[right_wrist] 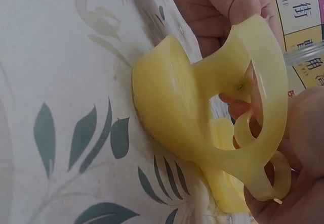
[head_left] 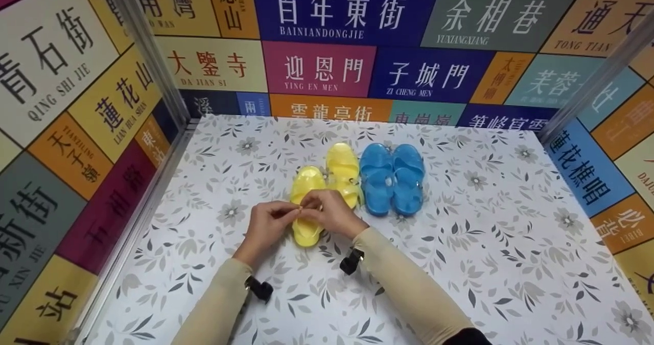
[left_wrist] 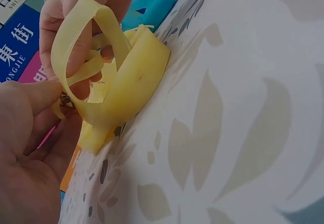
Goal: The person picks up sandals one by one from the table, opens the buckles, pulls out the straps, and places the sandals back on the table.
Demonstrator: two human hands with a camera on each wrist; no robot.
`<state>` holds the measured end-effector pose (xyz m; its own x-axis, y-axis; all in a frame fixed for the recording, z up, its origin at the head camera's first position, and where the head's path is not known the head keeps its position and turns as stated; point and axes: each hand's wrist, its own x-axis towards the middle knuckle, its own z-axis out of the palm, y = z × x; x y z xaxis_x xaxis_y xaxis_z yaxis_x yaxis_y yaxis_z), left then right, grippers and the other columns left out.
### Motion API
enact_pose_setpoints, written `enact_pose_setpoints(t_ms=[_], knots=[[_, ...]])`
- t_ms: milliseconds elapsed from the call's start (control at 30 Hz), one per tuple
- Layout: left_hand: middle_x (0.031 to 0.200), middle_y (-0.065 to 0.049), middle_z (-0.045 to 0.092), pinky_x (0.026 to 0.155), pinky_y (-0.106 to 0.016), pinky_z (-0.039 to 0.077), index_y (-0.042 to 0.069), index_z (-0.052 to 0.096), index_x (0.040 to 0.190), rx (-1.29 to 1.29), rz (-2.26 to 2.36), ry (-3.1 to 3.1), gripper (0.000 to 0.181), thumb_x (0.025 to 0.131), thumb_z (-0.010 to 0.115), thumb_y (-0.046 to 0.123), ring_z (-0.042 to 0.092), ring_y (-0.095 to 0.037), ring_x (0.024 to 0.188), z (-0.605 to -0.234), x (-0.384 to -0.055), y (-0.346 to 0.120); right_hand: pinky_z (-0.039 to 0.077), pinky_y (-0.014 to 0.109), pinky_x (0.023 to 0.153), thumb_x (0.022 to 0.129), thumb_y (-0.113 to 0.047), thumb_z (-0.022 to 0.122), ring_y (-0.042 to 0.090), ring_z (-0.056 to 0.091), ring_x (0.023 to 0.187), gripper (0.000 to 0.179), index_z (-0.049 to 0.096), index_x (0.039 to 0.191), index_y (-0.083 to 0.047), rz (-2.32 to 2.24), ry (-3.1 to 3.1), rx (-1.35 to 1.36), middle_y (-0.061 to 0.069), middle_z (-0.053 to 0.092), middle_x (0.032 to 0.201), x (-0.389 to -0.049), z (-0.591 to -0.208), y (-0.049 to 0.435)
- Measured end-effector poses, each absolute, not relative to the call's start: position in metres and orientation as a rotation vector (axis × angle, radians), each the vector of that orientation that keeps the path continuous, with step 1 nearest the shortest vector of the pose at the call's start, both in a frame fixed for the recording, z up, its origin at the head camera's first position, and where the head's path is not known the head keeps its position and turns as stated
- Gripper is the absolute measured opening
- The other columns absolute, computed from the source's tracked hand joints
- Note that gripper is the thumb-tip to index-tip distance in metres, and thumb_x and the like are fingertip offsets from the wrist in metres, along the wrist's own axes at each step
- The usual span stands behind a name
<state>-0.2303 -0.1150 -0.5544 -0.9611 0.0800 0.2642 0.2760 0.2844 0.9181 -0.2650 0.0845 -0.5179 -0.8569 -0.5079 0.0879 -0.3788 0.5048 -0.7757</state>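
Note:
One yellow jelly sandal (head_left: 307, 236) lies on the table between both hands, its heel toward the person. My left hand (head_left: 267, 226) pinches its ankle strap at the left side, where a small metal buckle (left_wrist: 66, 100) shows by the fingertips. From the other side my right hand (head_left: 329, 211) pinches the strap too, fingertips meeting those of the left hand. In the right wrist view the strap (right_wrist: 273, 87) arches up over the heel and a narrow end loops near the right fingers. The hands partly hide the sandal's middle.
A second yellow sandal (head_left: 342, 162) stands just behind and right, partly covered by the right hand. Beside it sits a pair of blue sandals (head_left: 377, 198). The table (head_left: 490, 263) has a leaf-patterned cover, with printed panels (head_left: 327, 20) walling its back and sides.

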Motion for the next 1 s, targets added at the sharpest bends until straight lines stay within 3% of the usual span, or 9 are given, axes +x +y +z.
enact_pose_setpoints(t_ms=[367,633,1000], knots=[[0.094,-0.001,0.081,0.078,-0.025,0.061,0.009,0.084,0.102,-0.322,-1.766,-2.373,0.012,0.091,0.083,0.01,0.075,-0.017,0.087,-0.5553,-0.2302,-0.1164,0.058,0.028,0.074,0.095,-0.017,0.078,0.01,0.069,0.082,0.007,0.078,0.099,-0.011,-1.268,2.586,-0.797,-0.005,0.077,0.09,-0.2656,-0.518,0.0888],[0.096,-0.001,0.081,0.08,-0.027,0.061,0.014,0.084,0.103,-0.357,-1.751,-2.387,0.012,0.092,0.081,0.009,0.075,-0.017,0.089,-0.5539,-0.2305,-0.1149,0.058,0.029,0.081,0.095,-0.023,0.08,0.008,0.069,0.087,0.012,0.078,0.103,-0.015,-1.265,2.61,-0.784,-0.007,0.077,0.095,-0.267,-0.5194,0.0861],[0.096,0.0,0.081,0.082,-0.027,0.061,0.015,0.084,0.103,-0.399,-1.738,-2.37,0.012,0.092,0.081,0.012,0.075,-0.017,0.09,-0.5558,-0.2306,-0.1161,0.06,0.027,0.078,0.095,-0.021,0.08,0.009,0.072,0.086,0.011,0.079,0.102,-0.013,-1.269,2.589,-0.786,-0.005,0.079,0.095,-0.2666,-0.5179,0.0857]])
